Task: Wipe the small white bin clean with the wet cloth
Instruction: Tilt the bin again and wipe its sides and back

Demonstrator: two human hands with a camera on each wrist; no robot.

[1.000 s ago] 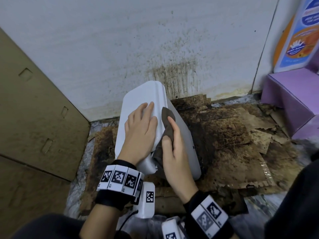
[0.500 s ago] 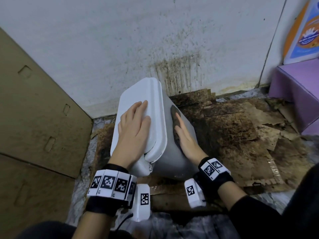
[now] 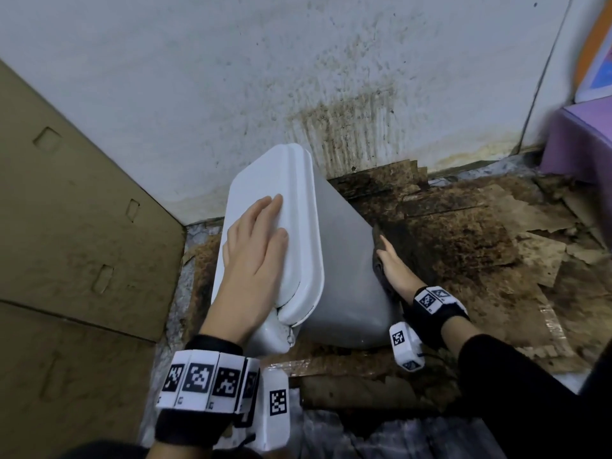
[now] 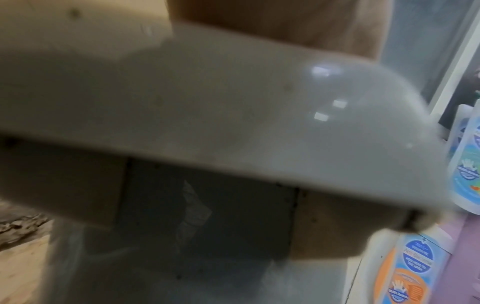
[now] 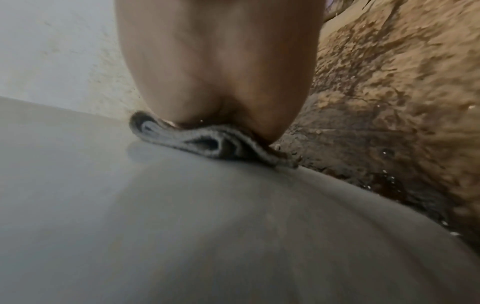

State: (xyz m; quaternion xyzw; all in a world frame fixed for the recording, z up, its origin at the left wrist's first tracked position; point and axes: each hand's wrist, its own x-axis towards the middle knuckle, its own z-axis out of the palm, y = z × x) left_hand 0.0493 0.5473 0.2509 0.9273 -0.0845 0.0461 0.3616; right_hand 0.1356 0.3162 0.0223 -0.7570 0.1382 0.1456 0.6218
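Observation:
The small white bin point(image 3: 344, 273) stands tilted to the left on the stained floor, its lid closed. My left hand point(image 3: 256, 240) lies flat on the lid point(image 3: 298, 193) with straight fingers. My right hand point(image 3: 392, 263) presses a dark grey wet cloth point(image 3: 377, 256) flat against the bin's right side wall, low down near the floor. In the right wrist view the folded cloth point(image 5: 207, 142) is squeezed between my palm point(image 5: 215, 67) and the grey wall of the bin point(image 5: 182, 216). The left wrist view shows the blurred lid edge point(image 4: 233, 115) from close up.
A spattered white wall point(image 3: 298, 77) rises right behind the bin. A brown cardboard sheet point(image 3: 66, 226) stands at the left. Soaked, torn cardboard point(image 3: 480, 260) covers the floor to the right. A purple box point(image 3: 583, 140) sits at the far right, with labelled bottles point(image 4: 410, 267) beside it.
My right hand slid with the cloth from the lid's right edge down the bin's right side to near the floor. The bin tipped further left; my left hand stayed on the lid.

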